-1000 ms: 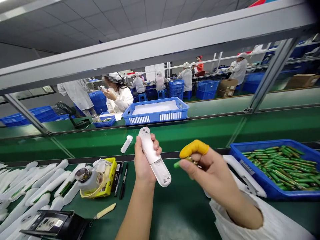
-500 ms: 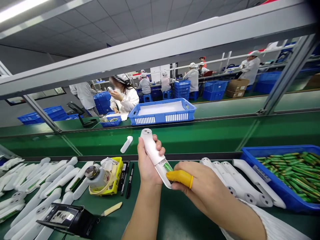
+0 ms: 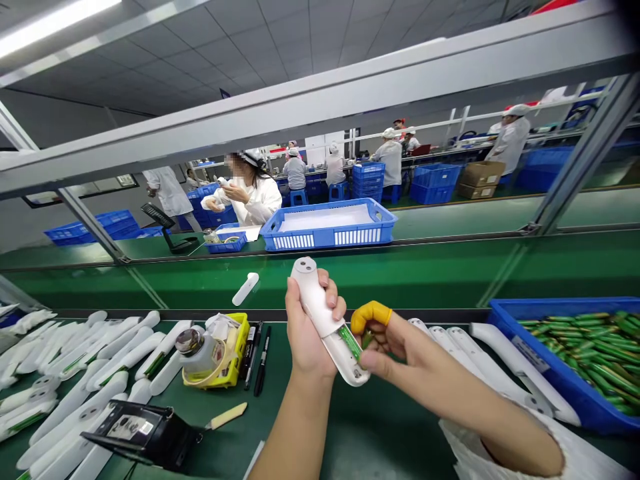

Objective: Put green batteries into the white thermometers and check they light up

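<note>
From afar I saw white casings [image 3: 75,408] left of the hands on a green bench [image 3: 380,437], then a yellow basket [image 3: 243,339]; a blue tray [image 3: 325,237] sat beyond the hands, workers [image 3: 260,200] in white behind it, and a bin [image 3: 565,395] of green strips [image 3: 590,357] to their right. The left hand [image 3: 311,343] angled up from below; the right hand [image 3: 406,350] slanted in from the right. The left was wrapped around the held casing [image 3: 315,300], a thin strip [image 3: 350,343] in its exposed end; the right's bent fingers were by it, whether pinching I couldn't tell.
</note>
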Available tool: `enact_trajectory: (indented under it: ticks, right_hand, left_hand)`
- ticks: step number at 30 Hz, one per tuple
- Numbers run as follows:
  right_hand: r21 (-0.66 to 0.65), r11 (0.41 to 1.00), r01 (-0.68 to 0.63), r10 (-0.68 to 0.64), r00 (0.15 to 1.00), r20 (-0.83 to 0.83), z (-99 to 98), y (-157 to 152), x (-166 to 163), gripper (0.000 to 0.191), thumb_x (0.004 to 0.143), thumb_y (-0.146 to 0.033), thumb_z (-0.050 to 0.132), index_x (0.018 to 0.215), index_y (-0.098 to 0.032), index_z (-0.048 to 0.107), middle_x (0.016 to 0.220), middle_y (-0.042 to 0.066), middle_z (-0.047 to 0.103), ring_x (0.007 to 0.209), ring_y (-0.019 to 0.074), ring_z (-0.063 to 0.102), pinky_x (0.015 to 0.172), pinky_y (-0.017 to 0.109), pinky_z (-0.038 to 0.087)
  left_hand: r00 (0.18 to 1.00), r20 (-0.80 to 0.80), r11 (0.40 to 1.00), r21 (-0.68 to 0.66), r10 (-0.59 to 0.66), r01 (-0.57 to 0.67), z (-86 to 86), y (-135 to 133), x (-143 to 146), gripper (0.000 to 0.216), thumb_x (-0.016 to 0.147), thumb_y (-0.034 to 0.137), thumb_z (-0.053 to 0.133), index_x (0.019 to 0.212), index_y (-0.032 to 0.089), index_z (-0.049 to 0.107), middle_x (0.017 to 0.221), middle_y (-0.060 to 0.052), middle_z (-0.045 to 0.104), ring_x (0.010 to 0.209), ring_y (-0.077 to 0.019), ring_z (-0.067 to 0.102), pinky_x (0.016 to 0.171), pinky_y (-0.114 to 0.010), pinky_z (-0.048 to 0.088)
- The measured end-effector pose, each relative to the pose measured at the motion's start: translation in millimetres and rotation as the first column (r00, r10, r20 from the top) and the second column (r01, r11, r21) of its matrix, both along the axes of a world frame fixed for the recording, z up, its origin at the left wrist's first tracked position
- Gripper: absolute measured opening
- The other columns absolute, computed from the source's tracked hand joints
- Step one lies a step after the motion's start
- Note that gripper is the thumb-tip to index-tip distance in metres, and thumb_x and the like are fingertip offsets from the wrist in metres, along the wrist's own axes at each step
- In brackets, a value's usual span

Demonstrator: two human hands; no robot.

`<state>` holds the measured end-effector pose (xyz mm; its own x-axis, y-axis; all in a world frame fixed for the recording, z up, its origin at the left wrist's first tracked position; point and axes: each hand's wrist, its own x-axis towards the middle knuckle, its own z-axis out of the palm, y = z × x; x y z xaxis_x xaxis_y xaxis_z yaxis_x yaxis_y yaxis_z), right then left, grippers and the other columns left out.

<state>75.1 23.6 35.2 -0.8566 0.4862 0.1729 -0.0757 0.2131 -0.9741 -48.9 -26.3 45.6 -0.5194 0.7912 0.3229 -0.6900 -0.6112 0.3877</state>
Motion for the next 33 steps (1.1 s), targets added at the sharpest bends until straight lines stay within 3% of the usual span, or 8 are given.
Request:
enact_trajectory:
  ticks: [4, 9, 15, 18, 22, 26, 30, 33]
  right_hand:
    - [-0.028, 0.989, 0.145, -0.147, 0.984, -0.105, 6.1, 11.7, 10.0, 0.025, 0.086, -0.041, 0.057, 0.097, -0.018, 0.053, 0.092, 0.007, 0.062, 0.060, 0.0113, 0.057, 0.054, 0.025, 0.049]
    - [0.026, 0.921, 0.387, -0.380, 0.914, -0.139, 8.1, 9.2, 13.6, 0.026, 0.077, -0.039, 0.069, 0.089, -0.017, 0.061, 0.070, 0.004, 0.064, 0.051, 0.0115, 0.056, 0.045, 0.022, 0.047]
    - [0.031, 0.882, 0.470, -0.456, 0.870, -0.187, 7.5, -2.9, 6.4, 0.024, 0.076, -0.040, 0.068, 0.084, -0.018, 0.060, 0.065, 0.001, 0.061, 0.051, 0.0124, 0.057, 0.045, 0.022, 0.049]
    - [0.149, 0.820, 0.552, -0.503, 0.821, -0.271, 3.8, -3.7, 3.4, 0.020, 0.076, -0.037, 0.068, 0.081, -0.019, 0.061, 0.064, 0.001, 0.061, 0.055, 0.0130, 0.058, 0.049, 0.022, 0.049]
    - [0.354, 0.752, 0.556, -0.485, 0.830, -0.275, -4.8, -2.3, 1.3, 0.015, 0.080, -0.034, 0.065, 0.081, -0.020, 0.062, 0.063, -0.001, 0.059, 0.053, 0.0111, 0.054, 0.047, 0.020, 0.045]
    - [0.485, 0.712, 0.508, -0.419, 0.861, -0.288, -7.8, -4.0, -0.8, 0.012, 0.085, -0.033, 0.060, 0.088, -0.021, 0.060, 0.072, 0.000, 0.059, 0.058, 0.0115, 0.053, 0.051, 0.022, 0.045]
    - [0.636, 0.668, 0.387, -0.261, 0.922, -0.287, -9.5, -6.4, -4.1, 0.033, 0.084, -0.026, 0.062, 0.115, -0.024, 0.051, 0.105, 0.005, 0.057, 0.079, 0.0143, 0.058, 0.063, 0.023, 0.050]
    - [0.644, 0.607, 0.466, -0.272, 0.883, -0.383, -13.4, -4.6, -5.3, 0.031, 0.087, -0.014, 0.054, 0.117, -0.024, 0.049, 0.111, 0.006, 0.057, 0.097, 0.0162, 0.058, 0.077, 0.025, 0.049]
  left_hand:
    - [0.997, 0.058, 0.998, -0.029, 0.051, -0.049, -0.9, 2.9, -4.5, 0.039, 0.097, 0.035, 0.028, 0.081, 0.012, 0.056, 0.077, -0.001, 0.046, 0.053, -0.0043, 0.042, 0.043, -0.012, 0.039]
    - [0.998, 0.046, 0.998, -0.051, 0.048, -0.046, -2.6, 4.9, -3.1, 0.038, 0.097, 0.034, 0.029, 0.080, 0.013, 0.056, 0.078, -0.002, 0.046, 0.053, -0.0047, 0.041, 0.044, -0.013, 0.039]
    - [0.998, -0.011, 0.993, -0.091, 0.069, -0.069, -2.6, 5.7, 6.0, 0.033, 0.095, 0.029, 0.030, 0.084, 0.013, 0.057, 0.082, -0.003, 0.047, 0.061, -0.0079, 0.044, 0.058, -0.020, 0.045]
    - [0.999, -0.031, 0.989, -0.149, 0.016, -0.021, -4.2, 5.1, 13.4, 0.028, 0.095, 0.032, 0.034, 0.089, 0.014, 0.056, 0.084, -0.004, 0.047, 0.067, -0.0097, 0.047, 0.066, -0.022, 0.046]
    - [0.994, -0.101, 0.985, -0.168, 0.031, -0.048, -7.3, 3.9, 19.5, 0.023, 0.094, 0.034, 0.042, 0.099, 0.017, 0.055, 0.088, -0.004, 0.051, 0.074, -0.0104, 0.050, 0.070, -0.020, 0.046]
    - [0.996, -0.050, 0.973, -0.215, 0.074, -0.083, -6.0, 2.7, 16.9, 0.023, 0.092, 0.034, 0.046, 0.105, 0.017, 0.055, 0.089, -0.004, 0.054, 0.075, -0.0100, 0.053, 0.068, -0.019, 0.048]
    - [0.971, 0.097, 0.946, -0.264, 0.219, -0.187, -3.8, 2.9, 11.3, 0.023, 0.092, 0.032, 0.047, 0.108, 0.017, 0.054, 0.090, -0.004, 0.056, 0.076, -0.0099, 0.057, 0.071, -0.021, 0.050]
    - [0.960, 0.080, 0.944, -0.222, 0.268, -0.245, -4.4, 3.9, 10.0, 0.023, 0.090, 0.033, 0.052, 0.107, 0.019, 0.056, 0.093, -0.003, 0.058, 0.081, -0.0103, 0.060, 0.077, -0.023, 0.051]
